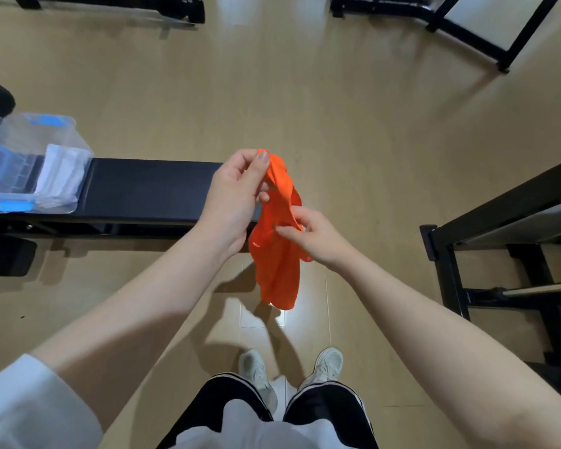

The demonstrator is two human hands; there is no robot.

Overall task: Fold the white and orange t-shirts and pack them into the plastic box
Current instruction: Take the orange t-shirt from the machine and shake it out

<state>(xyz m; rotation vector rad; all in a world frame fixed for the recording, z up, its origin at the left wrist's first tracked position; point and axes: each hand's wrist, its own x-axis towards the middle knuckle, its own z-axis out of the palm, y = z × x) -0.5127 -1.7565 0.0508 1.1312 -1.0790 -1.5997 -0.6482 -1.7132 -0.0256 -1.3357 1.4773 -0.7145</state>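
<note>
The right hand (318,236) pinches the middle of the orange t-shirt (277,254), which hangs bunched in the air above the wooden floor (353,124), long axis vertical. The left hand (237,199) grips its top end between thumb and fingers. Farther off, the clear plastic box (30,160) sits at the left end of the black bench (149,189), with the folded white t-shirt (62,173) inside.

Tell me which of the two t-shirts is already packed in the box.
The white t-shirt, lying folded inside the plastic box on the bench. The orange t-shirt hangs bunched and unfolded between both hands, over the floor.
</note>
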